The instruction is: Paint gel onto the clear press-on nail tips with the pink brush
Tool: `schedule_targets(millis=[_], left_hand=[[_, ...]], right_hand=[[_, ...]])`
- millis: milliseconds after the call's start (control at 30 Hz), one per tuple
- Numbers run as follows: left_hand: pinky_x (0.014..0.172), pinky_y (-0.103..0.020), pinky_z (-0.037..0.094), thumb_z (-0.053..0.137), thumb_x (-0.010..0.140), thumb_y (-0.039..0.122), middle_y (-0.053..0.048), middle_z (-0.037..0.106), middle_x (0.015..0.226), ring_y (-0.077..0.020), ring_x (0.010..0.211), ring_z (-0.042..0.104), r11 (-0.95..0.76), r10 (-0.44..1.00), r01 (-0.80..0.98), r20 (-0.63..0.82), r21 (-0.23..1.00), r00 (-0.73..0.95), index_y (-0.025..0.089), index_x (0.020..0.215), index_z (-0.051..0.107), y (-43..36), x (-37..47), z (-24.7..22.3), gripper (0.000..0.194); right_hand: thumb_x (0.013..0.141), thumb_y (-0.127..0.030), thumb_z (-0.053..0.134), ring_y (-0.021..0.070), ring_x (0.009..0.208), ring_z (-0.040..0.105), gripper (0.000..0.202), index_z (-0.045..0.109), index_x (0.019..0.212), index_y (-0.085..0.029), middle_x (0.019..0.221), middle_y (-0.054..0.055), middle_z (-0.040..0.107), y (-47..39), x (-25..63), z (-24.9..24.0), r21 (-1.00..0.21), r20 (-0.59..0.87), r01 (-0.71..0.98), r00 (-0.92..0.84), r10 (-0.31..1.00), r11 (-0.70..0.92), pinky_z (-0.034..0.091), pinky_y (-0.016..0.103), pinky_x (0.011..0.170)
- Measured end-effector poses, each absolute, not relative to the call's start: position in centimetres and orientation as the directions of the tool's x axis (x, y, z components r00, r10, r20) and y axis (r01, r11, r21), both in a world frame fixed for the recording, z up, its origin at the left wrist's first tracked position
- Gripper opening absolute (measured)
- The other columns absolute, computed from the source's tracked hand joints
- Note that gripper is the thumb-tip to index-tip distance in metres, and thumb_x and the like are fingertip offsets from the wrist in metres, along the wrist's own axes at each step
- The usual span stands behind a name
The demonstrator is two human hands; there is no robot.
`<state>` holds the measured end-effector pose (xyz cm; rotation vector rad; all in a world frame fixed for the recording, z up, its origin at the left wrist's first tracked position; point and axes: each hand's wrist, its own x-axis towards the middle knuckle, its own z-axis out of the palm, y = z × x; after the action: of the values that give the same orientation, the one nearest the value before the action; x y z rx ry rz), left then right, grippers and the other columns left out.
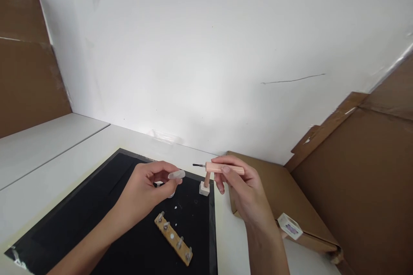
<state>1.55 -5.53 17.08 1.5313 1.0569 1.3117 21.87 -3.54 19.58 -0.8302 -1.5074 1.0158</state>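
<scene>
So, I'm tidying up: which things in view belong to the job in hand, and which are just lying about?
Likely the job's:
translucent nail tip, left hand
pink-handled brush, right hand
wooden strip bearing more tips
black mat
white cube with pink stem (bottle, perhaps)

Probably just lying about:
cardboard box
white flecks
purple-marked white block (role unclear)

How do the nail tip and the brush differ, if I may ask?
The nail tip is pale and translucent; the brush is opaque pink with dark bristles. The nail tip is short, the brush clearly longer. The left hand holds the nail tip, the right hand the brush. Both lie nearly level in the picture.
</scene>
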Motion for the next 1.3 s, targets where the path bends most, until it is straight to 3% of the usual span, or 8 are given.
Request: schedule_targets(millis=[133, 300, 533, 767, 1100, 1300], left_hand=[[0.054, -0.02, 0.046, 0.066, 0.075, 0.02, -0.001, 0.065, 0.066, -0.0116, 0.058, 0.057, -0.43, 0.901, 0.09, 0.42, 0.899, 0.107, 0.017, 0.075, 0.07, -5.0, 2.1, 18.8, 0.005], [0.057, -0.019, 0.045, 0.063, 0.078, 0.012, 0.0, 0.063, 0.07, -0.0102, 0.062, 0.056, -0.556, 0.818, 0.032, 0.539, 0.831, 0.2, 0.018, 0.072, 0.068, -4.6, 2.6, 19.9, 0.009], [0.052, -0.019, 0.042, 0.063, 0.081, 0.022, 0.001, 0.06, 0.068, -0.0095, 0.058, 0.05, -0.361, 0.885, -0.096, 0.373, 0.928, 0.279, 0.019, 0.074, 0.069, -3.9, 2.1, 18.8, 0.01], [0.06, -0.021, 0.049, 0.067, 0.076, 0.024, -0.001, 0.068, 0.071, -0.0114, 0.062, 0.059, -0.17, 0.925, -0.228, 0.235, 0.959, 0.298, 0.019, 0.075, 0.071, -2.9, 1.8, 18.5, 0.007], [0.057, -0.019, 0.05, 0.069, 0.078, 0.027, -0.001, 0.071, 0.073, -0.0108, 0.061, 0.06, -0.192, 0.926, -0.215, 0.249, 0.958, 0.284, 0.022, 0.079, 0.075, -3.0, 0.9, 18.4, 0.008], [0.051, -0.018, 0.047, 0.072, 0.074, 0.025, 0.0, 0.068, 0.069, -0.0118, 0.06, 0.058, -0.308, 0.916, -0.21, 0.349, 0.928, 0.199, 0.023, 0.078, 0.075, -3.3, 0.9, 18.5, 0.006]], right_hand=[[0.075, -0.042, 0.071, 0.0085, 0.041, 0.044, 0.022, 0.072, 0.081, -0.021, 0.053, -0.002, 0.056, -4.0, 21.6, 20.1, -0.902, 0.403, -0.214, -0.107, 0.909, 0.375, 0.037, 0.022, 0.039], [0.075, -0.04, 0.072, 0.0082, 0.04, 0.044, 0.02, 0.072, 0.084, -0.022, 0.055, -0.001, 0.057, -4.7, 21.7, 20.5, -0.883, 0.423, -0.26, -0.086, 0.902, 0.39, 0.036, 0.022, 0.039], [0.078, -0.042, 0.069, 0.0106, 0.042, 0.044, 0.023, 0.07, 0.091, -0.023, 0.052, -0.003, 0.052, -5.0, 21.7, 20.2, -0.87, 0.484, -0.154, -0.08, 0.871, 0.469, 0.037, 0.023, 0.039], [0.082, -0.042, 0.065, 0.0103, 0.047, 0.049, 0.022, 0.071, 0.095, -0.026, 0.072, 0.003, 0.065, -4.6, 20.9, 20.0, -0.904, 0.426, -0.095, -0.12, 0.897, 0.416, 0.041, 0.023, 0.04], [0.085, -0.036, 0.063, 0.0096, 0.047, 0.05, 0.016, 0.067, 0.098, -0.029, 0.077, 0.003, 0.069, -4.3, 20.6, 19.7, -0.908, 0.417, -0.028, -0.147, 0.897, 0.417, 0.043, 0.023, 0.042], [0.083, -0.036, 0.066, 0.0092, 0.045, 0.049, 0.013, 0.065, 0.094, -0.028, 0.071, 0.0, 0.066, -4.3, 20.3, 19.8, -0.904, 0.426, -0.041, -0.167, 0.889, 0.425, 0.043, 0.022, 0.04]])
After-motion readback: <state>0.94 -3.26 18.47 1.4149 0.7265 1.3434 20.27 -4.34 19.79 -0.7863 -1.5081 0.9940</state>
